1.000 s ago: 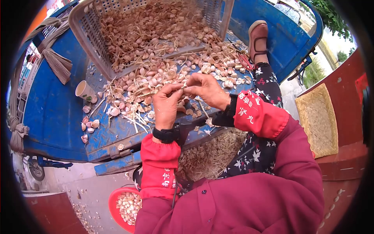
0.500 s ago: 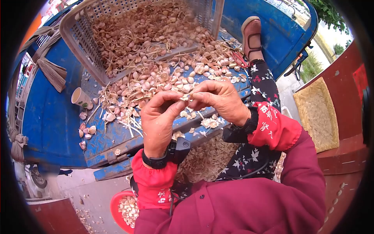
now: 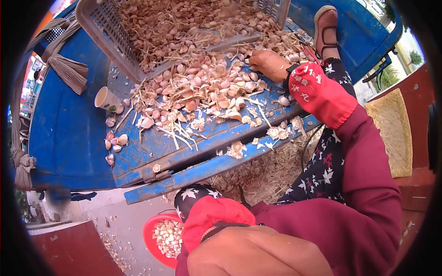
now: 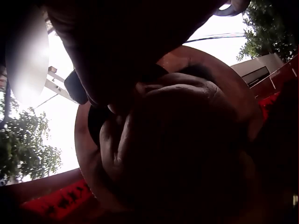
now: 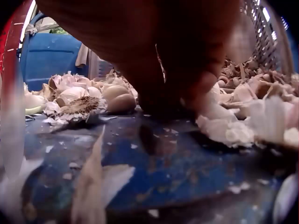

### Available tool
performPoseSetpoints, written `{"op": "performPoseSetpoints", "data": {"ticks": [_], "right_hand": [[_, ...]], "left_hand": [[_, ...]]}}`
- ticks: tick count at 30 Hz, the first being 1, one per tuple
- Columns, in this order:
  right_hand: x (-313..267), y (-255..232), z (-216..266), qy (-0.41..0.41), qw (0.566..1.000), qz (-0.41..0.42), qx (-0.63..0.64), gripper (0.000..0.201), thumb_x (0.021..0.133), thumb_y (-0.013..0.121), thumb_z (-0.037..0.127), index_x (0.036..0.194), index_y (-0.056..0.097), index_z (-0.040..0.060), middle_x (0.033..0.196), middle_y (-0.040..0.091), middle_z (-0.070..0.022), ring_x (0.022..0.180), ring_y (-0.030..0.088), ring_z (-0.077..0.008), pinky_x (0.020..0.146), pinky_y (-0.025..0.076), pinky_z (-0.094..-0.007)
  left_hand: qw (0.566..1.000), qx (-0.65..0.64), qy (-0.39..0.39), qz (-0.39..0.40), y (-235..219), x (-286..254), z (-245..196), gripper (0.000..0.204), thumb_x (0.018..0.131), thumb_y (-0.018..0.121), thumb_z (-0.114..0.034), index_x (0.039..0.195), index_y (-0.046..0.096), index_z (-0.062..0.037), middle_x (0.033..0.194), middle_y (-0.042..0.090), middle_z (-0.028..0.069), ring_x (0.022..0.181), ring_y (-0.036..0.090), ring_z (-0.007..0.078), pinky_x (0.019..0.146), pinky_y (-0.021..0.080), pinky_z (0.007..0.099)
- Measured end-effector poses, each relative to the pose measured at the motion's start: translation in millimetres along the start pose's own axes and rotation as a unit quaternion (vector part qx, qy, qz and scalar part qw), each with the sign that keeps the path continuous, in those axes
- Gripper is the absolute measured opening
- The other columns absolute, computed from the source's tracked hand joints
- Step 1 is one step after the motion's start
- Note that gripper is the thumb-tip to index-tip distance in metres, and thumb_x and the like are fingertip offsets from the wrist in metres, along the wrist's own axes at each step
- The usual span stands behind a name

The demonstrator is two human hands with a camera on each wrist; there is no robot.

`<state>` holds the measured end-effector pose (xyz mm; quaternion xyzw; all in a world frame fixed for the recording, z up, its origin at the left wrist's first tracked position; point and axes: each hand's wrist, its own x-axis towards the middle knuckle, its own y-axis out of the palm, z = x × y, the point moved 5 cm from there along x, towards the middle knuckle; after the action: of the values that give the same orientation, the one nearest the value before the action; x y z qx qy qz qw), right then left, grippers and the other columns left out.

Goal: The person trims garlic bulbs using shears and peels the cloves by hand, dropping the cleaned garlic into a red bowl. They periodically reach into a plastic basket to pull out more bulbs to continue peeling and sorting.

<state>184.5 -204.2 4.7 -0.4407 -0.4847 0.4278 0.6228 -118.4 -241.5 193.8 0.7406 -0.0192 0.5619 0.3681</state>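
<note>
My right hand (image 3: 269,64) reaches down into the heap of garlic cloves (image 3: 202,87) on the blue metal bed (image 3: 138,158). In the right wrist view its fingers (image 5: 201,91) come down among pale cloves, one fingertip right at a whitish garlic piece (image 5: 224,128). A dry garlic root end (image 5: 79,109) lies to their left. My left hand (image 3: 262,253) is large and close to the head camera at the bottom, its fingertips out of frame. The left wrist view shows it dark, raised close to the person's face; I cannot tell whether it holds anything.
A tipped plastic crate (image 3: 108,41) full of garlic and husks stands behind the heap. A paper cup (image 3: 108,100) lies at left. Below the bed edge is a red bowl (image 3: 147,232) of peeled cloves. Dry stalks (image 3: 271,177) lie between the legs; a woven mat (image 3: 391,133) is at right.
The hands were together, pinching a small garlic piece. They have parted: the right has moved forward to the heap, the left back and up toward the head.
</note>
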Motion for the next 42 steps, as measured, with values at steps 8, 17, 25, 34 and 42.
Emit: {"op": "performPoseSetpoints", "data": {"ticks": [8, 17, 25, 34, 42], "right_hand": [[-27, -9, -14, 0.311, 0.752, -0.022, 0.580, 0.024, 0.086, 0.050, 0.011, 0.107, 0.051, 0.0020, 0.084, 0.055, -0.0063, 0.072, 0.056, -0.0143, 0.062, 0.048, -0.0286], [-65, -32, 42, 0.170, 0.501, 0.009, 0.849, 0.036, 0.088, 0.039, 0.003, 0.123, 0.037, -0.0009, 0.098, 0.049, -0.0068, 0.083, 0.051, -0.0124, 0.072, 0.045, -0.0251], [-52, -8, 50, 0.218, 0.421, -0.056, 0.879, 0.031, 0.090, 0.038, 0.004, 0.118, 0.037, -0.0084, 0.106, 0.050, -0.0171, 0.097, 0.054, -0.0212, 0.084, 0.048, -0.0304], [-72, -62, 88, 0.208, 0.482, -0.071, 0.848, 0.032, 0.084, 0.055, 0.013, 0.114, 0.048, 0.0065, 0.107, 0.056, -0.0088, 0.085, 0.058, -0.0144, 0.069, 0.048, -0.0235], [-147, -161, 211, 0.075, 0.371, -0.055, 0.924, 0.023, 0.082, 0.058, 0.007, 0.103, 0.049, 0.0056, 0.098, 0.054, -0.0175, 0.080, 0.060, -0.0245, 0.060, 0.052, -0.0324]], "left_hand": [[0.975, 0.041, 0.011, -0.218, 15, -18, -12, 0.010, 0.071, 0.060, 0.009, 0.064, 0.055, 0.0033, 0.074, 0.062, 0.0201, 0.062, 0.058, 0.0248, 0.055, 0.051, 0.0246], [0.995, 0.052, 0.086, 0.001, 6, -6, -10, 0.014, 0.071, 0.057, 0.009, 0.061, 0.052, 0.0012, 0.068, 0.062, 0.0165, 0.054, 0.058, 0.0206, 0.051, 0.050, 0.0220], [0.991, 0.117, -0.057, -0.034, 14, -7, -19, 0.018, 0.069, 0.061, 0.007, 0.059, 0.049, -0.0013, 0.070, 0.062, 0.0159, 0.054, 0.057, 0.0216, 0.051, 0.051, 0.0223], [0.931, 0.140, -0.213, -0.261, -103, -10, -2, 0.040, 0.084, 0.050, -0.005, 0.120, 0.037, 0.0066, 0.100, 0.049, 0.0175, 0.087, 0.056, 0.0254, 0.075, 0.052, 0.0280], [0.827, 0.114, -0.413, -0.364, -199, -74, 53, 0.017, 0.087, 0.050, -0.014, 0.099, 0.053, -0.0014, 0.081, 0.057, 0.0057, 0.067, 0.056, 0.0133, 0.055, 0.047, 0.0224]]}}
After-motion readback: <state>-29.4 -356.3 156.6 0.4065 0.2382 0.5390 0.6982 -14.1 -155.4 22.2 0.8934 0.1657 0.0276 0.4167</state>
